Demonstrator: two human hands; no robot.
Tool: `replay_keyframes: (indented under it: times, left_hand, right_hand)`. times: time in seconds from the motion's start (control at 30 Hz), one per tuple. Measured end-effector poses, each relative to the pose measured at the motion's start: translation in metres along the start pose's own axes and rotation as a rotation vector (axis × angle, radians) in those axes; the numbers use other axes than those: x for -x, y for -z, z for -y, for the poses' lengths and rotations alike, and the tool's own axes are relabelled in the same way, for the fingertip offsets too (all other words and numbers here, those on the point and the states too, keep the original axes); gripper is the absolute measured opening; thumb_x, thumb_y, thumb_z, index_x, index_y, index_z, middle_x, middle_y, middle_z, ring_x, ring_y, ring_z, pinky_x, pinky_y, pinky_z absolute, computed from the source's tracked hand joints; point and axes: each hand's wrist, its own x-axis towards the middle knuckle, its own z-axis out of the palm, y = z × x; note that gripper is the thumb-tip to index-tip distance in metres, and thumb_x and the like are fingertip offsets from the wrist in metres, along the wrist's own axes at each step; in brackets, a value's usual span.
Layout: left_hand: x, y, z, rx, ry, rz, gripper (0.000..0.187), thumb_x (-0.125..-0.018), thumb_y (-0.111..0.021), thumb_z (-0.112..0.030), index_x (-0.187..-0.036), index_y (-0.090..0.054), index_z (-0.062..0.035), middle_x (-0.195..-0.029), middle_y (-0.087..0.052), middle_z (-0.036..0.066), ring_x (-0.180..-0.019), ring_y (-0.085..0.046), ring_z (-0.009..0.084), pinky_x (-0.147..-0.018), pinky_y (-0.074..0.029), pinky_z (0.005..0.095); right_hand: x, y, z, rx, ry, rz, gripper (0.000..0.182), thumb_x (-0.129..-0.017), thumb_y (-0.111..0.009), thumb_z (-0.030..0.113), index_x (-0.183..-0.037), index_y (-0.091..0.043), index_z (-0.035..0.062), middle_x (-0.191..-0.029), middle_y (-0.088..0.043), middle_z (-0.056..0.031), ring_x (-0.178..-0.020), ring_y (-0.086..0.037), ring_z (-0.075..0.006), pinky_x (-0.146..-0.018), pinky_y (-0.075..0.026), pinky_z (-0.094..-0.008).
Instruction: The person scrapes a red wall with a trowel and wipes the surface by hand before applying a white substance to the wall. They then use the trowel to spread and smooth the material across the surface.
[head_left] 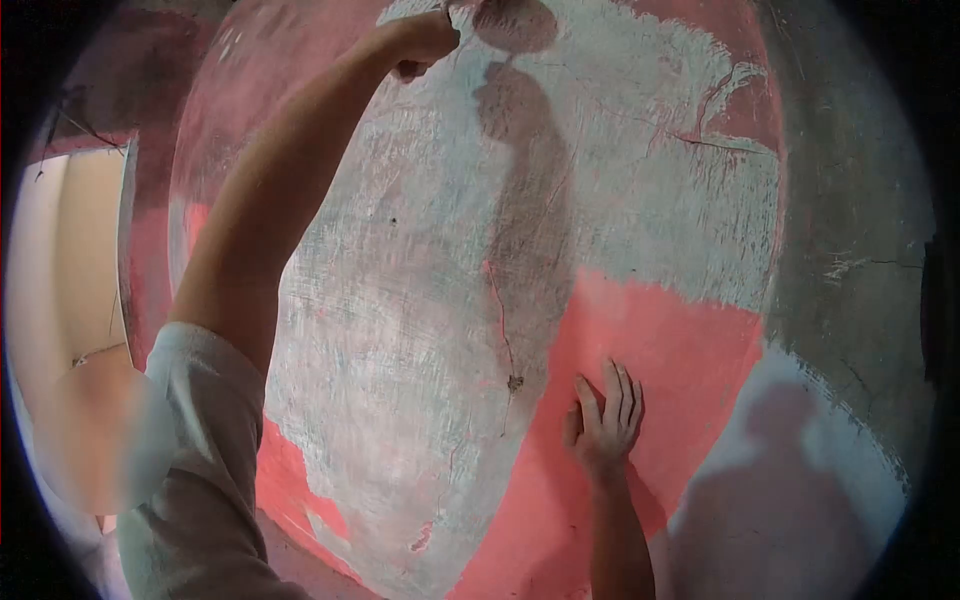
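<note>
My left hand is raised to the top of the view, closed in a fist close to the wall. It grips a thin-necked tool that mostly runs out of the frame. The tool's shadow on the wall shows a rounded head on a narrow stem, above the shadow of the hand. Lower right, my right hand lies against a smooth pinkish-red painted patch, fingers stretched upward and slightly apart, holding nothing. Between the hands the wall is pale grey, scraped and streaky.
Thin cracks and a small hole mark the pale area. Red paint remains along the left edge. A bare grey wall stands to the right, with a person's shadow below it. A light doorway-like opening is at left.
</note>
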Motion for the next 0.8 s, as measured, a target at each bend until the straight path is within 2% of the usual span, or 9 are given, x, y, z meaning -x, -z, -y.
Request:
replay_keyframes:
  times: [0.1, 0.13, 0.17, 0.23, 0.4, 0.47, 0.57, 0.63, 0.8]
  left_hand:
    - [0.026, -0.015, 0.011, 0.025, -0.039, -0.025, 0.018, -0.095, -0.058, -0.018, -0.097, -0.059, -0.0006, -0.066, -0.057, 0.016, -0.055, -0.061, 0.0306, -0.048, -0.052, 0.0415]
    - [-0.023, -0.039, 0.068, -0.273, -0.665, -0.084, 0.026, -0.100, -0.053, -0.025, -0.096, -0.057, 0.0011, -0.063, -0.055, 0.015, -0.049, -0.058, 0.0297, -0.043, -0.049, 0.0449]
    - [-0.072, -0.063, 0.125, -0.595, -1.260, -0.398, 0.036, -0.105, -0.047, -0.031, -0.095, -0.054, 0.0028, -0.060, -0.052, 0.014, -0.043, -0.056, 0.0288, -0.038, -0.046, 0.0483]
    - [0.064, -0.037, 0.046, 0.031, -0.133, -0.030, 0.045, -0.106, -0.045, -0.037, -0.090, -0.053, 0.0041, -0.059, -0.052, 0.012, -0.044, -0.058, 0.0273, -0.035, -0.043, 0.0488]
    - [0.008, -0.007, 0.019, 0.135, -0.056, -0.032, 0.053, -0.108, -0.038, -0.043, -0.080, -0.046, 0.0013, -0.056, -0.046, 0.009, -0.040, -0.050, 0.0236, -0.034, -0.039, 0.0460]
    - [0.020, -0.005, 0.014, 0.110, -0.007, 0.003, 0.036, -0.105, -0.047, -0.027, -0.087, -0.052, 0.0045, -0.064, -0.053, 0.013, -0.044, -0.055, 0.0267, -0.040, -0.044, 0.0495]
    - [0.028, -0.032, 0.061, -0.207, -0.352, -0.006, 0.023, -0.100, -0.053, -0.017, -0.099, -0.057, 0.0055, -0.073, -0.058, 0.016, -0.054, -0.063, 0.0301, -0.045, -0.049, 0.0488]
    - [0.045, -0.029, 0.057, -0.205, -0.328, -0.020, 0.024, -0.099, -0.054, -0.017, -0.104, -0.059, 0.0058, -0.074, -0.059, 0.018, -0.059, -0.067, 0.0317, -0.048, -0.052, 0.0473]
    - [0.004, -0.006, 0.021, 0.036, -0.114, -0.042, 0.054, -0.107, -0.041, -0.045, -0.086, -0.052, 0.0035, -0.060, -0.052, 0.013, -0.046, -0.057, 0.0264, -0.035, -0.044, 0.0476]
  right_hand:
    - [0.000, 0.002, -0.003, -0.007, 0.011, 0.020, 0.034, -0.096, -0.050, 0.028, -0.122, -0.070, 0.0174, -0.143, -0.055, -0.0174, -0.131, -0.051, -0.0340, -0.111, -0.038, -0.0547]
    - [0.001, 0.003, -0.004, -0.010, 0.016, 0.026, 0.035, -0.095, -0.050, 0.028, -0.122, -0.070, 0.0167, -0.144, -0.054, -0.0176, -0.132, -0.051, -0.0344, -0.111, -0.038, -0.0552]
    - [-0.001, 0.003, -0.004, -0.017, 0.022, 0.013, 0.034, -0.095, -0.051, 0.027, -0.121, -0.070, 0.0145, -0.143, -0.054, -0.0190, -0.131, -0.051, -0.0361, -0.111, -0.038, -0.0556]
    - [-0.002, 0.004, -0.002, -0.021, 0.024, 0.012, 0.034, -0.095, -0.051, 0.026, -0.120, -0.070, 0.0114, -0.144, -0.053, -0.0201, -0.132, -0.050, -0.0380, -0.111, -0.037, -0.0561]
    - [-0.004, 0.002, 0.001, -0.017, 0.022, 0.006, 0.034, -0.094, -0.052, 0.025, -0.118, -0.070, 0.0100, -0.143, -0.053, -0.0218, -0.132, -0.050, -0.0386, -0.111, -0.037, -0.0567]
    - [-0.002, 0.004, 0.001, -0.021, 0.023, 0.012, 0.034, -0.094, -0.052, 0.024, -0.118, -0.070, 0.0097, -0.143, -0.053, -0.0221, -0.131, -0.050, -0.0386, -0.111, -0.037, -0.0567]
    - [-0.004, 0.007, 0.000, 0.011, 0.017, 0.034, 0.033, -0.097, -0.049, 0.028, -0.119, -0.071, 0.0151, -0.143, -0.055, -0.0183, -0.131, -0.052, -0.0353, -0.111, -0.038, -0.0552]
    - [-0.004, 0.005, 0.001, 0.018, 0.016, 0.021, 0.033, -0.096, -0.050, 0.028, -0.119, -0.071, 0.0154, -0.143, -0.055, -0.0185, -0.131, -0.052, -0.0353, -0.111, -0.038, -0.0552]
    - [-0.002, 0.003, 0.001, -0.001, 0.029, 0.010, 0.034, -0.094, -0.053, 0.026, -0.120, -0.069, 0.0114, -0.144, -0.053, -0.0220, -0.132, -0.050, -0.0381, -0.111, -0.037, -0.0563]
